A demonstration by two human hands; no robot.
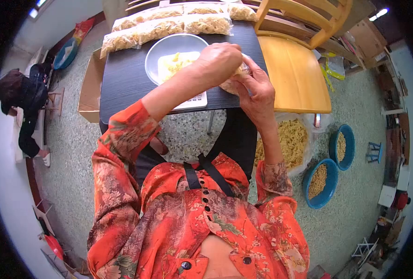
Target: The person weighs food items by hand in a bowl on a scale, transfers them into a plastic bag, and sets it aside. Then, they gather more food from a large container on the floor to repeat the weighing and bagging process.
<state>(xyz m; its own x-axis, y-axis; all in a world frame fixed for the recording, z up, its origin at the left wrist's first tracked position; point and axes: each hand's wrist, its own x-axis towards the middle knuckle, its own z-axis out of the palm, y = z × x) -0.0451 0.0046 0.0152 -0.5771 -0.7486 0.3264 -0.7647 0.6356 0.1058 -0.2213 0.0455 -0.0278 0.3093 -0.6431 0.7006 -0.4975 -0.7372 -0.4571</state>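
Observation:
My right hand point(256, 90) holds a clear plastic bag point(229, 86) of pale, yellowish food pieces near the table's front edge. Over the bag's upper part, my left hand point(218, 60) is closed, its fingertips turned away, so what it grips is hidden. Under my left forearm stands a translucent bowl point(153, 58) with some yellow pieces point(176, 63) in its bottom. It rests on a white scale point(198, 101), whose front edge with buttons shows below my wrist.
Several filled bags point(162, 29) line the back of the dark table point(127, 79). A wooden chair point(295, 74) adjoins its right side. On the floor are a large bag of yellow pieces point(292, 142) and blue basins point(329, 188). Another person point(27, 102) sits far left, near a cardboard box point(89, 88).

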